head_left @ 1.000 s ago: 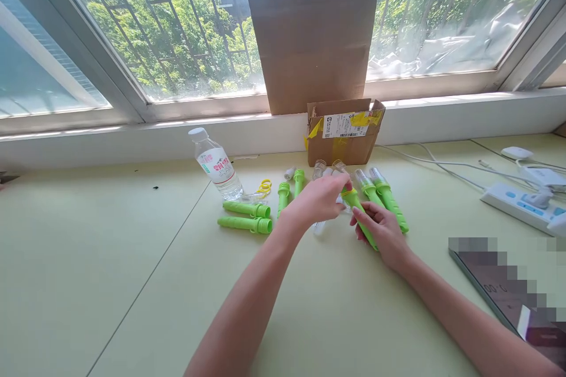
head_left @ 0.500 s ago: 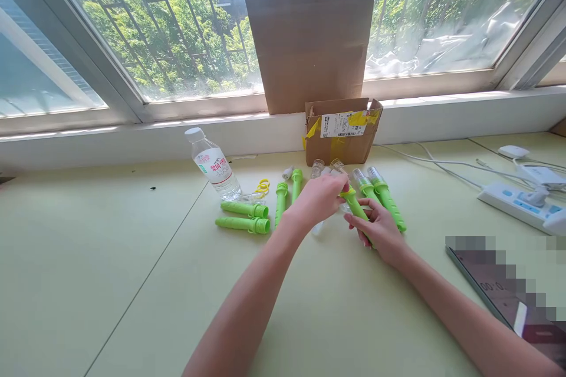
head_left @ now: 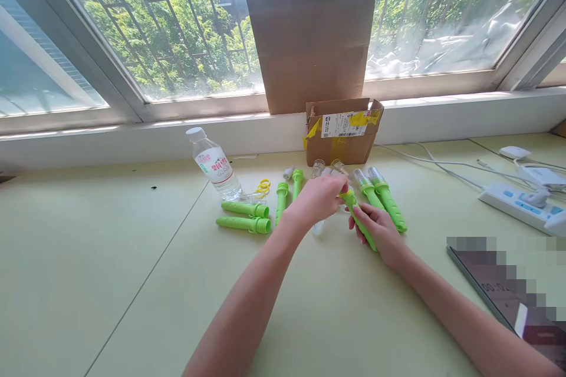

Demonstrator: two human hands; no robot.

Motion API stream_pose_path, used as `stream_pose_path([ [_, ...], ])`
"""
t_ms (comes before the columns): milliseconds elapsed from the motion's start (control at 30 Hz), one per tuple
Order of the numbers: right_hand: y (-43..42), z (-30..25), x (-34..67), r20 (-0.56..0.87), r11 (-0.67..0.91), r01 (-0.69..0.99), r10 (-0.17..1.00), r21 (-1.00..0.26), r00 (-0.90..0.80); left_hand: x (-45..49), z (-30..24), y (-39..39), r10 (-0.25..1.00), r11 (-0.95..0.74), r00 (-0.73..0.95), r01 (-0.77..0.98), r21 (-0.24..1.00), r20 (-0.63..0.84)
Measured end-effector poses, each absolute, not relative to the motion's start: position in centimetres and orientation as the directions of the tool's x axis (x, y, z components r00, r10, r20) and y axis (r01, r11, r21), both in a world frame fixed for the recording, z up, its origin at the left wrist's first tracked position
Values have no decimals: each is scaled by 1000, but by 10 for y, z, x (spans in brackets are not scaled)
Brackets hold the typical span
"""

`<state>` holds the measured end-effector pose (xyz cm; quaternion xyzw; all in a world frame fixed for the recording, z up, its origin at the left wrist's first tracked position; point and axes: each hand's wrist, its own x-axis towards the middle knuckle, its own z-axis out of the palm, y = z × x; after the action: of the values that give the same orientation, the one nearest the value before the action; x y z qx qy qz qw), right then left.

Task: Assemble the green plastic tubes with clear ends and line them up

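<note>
My right hand [head_left: 379, 227] is closed around a green plastic tube-shaped handle [head_left: 365, 230], which slants up and to the left. At its upper end my left hand [head_left: 323, 193] pinches a yellow ring [head_left: 347, 195] around the neck; the fingertips are partly hidden. Just right of them lie two green handles with clear ribbed caps, the nearer one [head_left: 369, 191] and the outer one [head_left: 389, 203]. Left of my left hand are more green handles with open threaded ends, among them a standing-out pair [head_left: 243, 224] and an upright-pointing one [head_left: 282, 203]. Clear caps [head_left: 318, 168] sit behind my left hand.
A water bottle [head_left: 215, 168] stands at left, beside loose yellow rings [head_left: 263, 187]. Behind is an open cardboard box [head_left: 338, 150] against the window ledge. At right are a power strip [head_left: 513, 203] with cables and a partly blurred-out phone [head_left: 495, 294].
The green handle has tilted slightly, and my right hand's fingers have shifted a little on it. My left hand stays at its top end. The view has moved very slightly.
</note>
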<state>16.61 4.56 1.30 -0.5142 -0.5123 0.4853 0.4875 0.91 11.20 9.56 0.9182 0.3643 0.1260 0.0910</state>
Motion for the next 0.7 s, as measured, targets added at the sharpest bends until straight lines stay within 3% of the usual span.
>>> stream_pose_path([
  [200,46,13,168,-73,-73,5,997,-997,41,9,95,112,674,-736,717,628,254,180],
  [500,47,12,166,0,0,-40,1000,-999,-8,9,95,113,700,-710,697,656,256,155],
  [700,48,10,169,-26,-29,-61,999,-998,-46,8,95,113,660,-742,736,607,285,153],
])
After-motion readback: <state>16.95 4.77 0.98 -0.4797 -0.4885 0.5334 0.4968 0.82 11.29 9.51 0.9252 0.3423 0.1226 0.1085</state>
